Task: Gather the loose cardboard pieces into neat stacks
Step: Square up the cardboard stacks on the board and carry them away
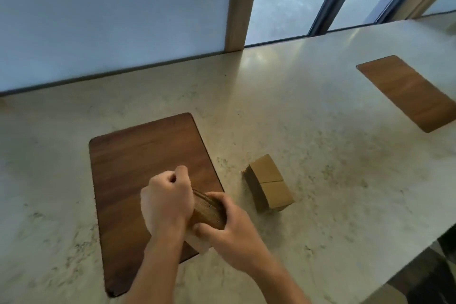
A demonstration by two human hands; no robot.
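Brown cardboard pieces (208, 210) sit squeezed between both grips over the near right corner of the wooden mat (138, 168), left hand (167, 202) and right hand (229, 232) pressing opposite sides, likely to square them; two finished stacks (269, 183) stand just right on the tabletop (320, 118).

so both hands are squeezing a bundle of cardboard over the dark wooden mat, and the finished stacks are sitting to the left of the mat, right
Not quite: the finished stacks sit to the right of the dark wooden mat, not the left, as the head view shows. The rest holds: the left hand and right hand both grip a bundle of cardboard over the mat.
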